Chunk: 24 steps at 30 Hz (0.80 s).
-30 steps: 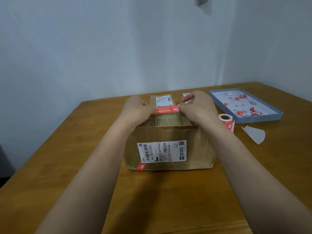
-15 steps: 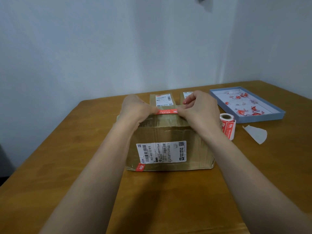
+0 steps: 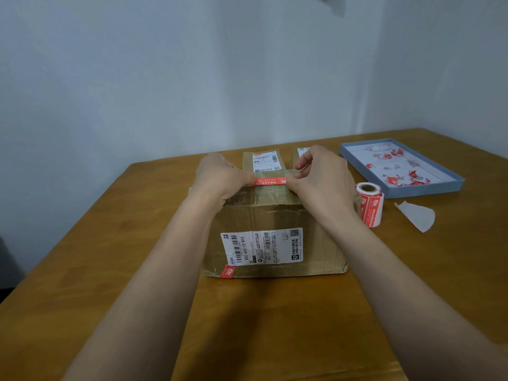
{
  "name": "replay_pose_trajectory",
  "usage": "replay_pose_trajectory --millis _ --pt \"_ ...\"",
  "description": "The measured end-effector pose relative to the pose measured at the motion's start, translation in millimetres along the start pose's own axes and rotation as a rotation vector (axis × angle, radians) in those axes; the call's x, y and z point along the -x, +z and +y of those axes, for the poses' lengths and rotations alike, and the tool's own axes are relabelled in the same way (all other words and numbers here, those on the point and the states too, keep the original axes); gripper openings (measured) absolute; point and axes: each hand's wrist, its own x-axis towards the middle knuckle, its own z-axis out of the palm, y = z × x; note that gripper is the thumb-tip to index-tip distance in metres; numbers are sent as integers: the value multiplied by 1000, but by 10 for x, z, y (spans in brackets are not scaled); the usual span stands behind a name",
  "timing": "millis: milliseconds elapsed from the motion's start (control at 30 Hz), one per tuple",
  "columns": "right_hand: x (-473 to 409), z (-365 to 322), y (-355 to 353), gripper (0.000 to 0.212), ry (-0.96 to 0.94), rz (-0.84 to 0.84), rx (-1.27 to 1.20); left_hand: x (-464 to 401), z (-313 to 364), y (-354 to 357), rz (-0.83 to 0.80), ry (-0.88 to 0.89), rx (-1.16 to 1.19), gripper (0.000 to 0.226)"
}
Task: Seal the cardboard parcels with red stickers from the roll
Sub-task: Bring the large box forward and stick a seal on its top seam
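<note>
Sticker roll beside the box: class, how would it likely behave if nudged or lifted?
The sticker roll stands on end on the table, so it probably won't roll unless tipped. Its hollow core suggests it is light. Its loose outer end may flap.

Brown cardboard parcel (image 3: 275,237) sits square on, pretty crumpled and taped over, with a white shipping label on the near face and a bit of red sticker stuck at its lower left corner. One red sticker (image 3: 268,181), a long thin strip with white print, is stretched flat across the top, each end pinched under fingertips (image 3: 292,185), so it spans the gap between the two sets of fingers. The sticker roll (image 3: 369,204) stands upright just right of the right-side fingers, red labels wound around a white core.
</note>
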Motion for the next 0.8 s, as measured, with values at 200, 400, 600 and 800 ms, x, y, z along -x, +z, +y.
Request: replay_pose_trajectory --millis 200,400,600,800 --pt "-2 -16 -5 15 -31 -42 70 -42 -30 34 15 11 -66 32" --pt "-51 -12 -3 15 -4 -97 86 -83 -47 45 -6 17 -203 37" --pt "-76 6 -5 19 10 -130 79 -34 -20 -3 -25 19 -225 33" --pt "-96 61 -6 27 -21 -115 52 -5 -27 -25 -50 29 -275 31"
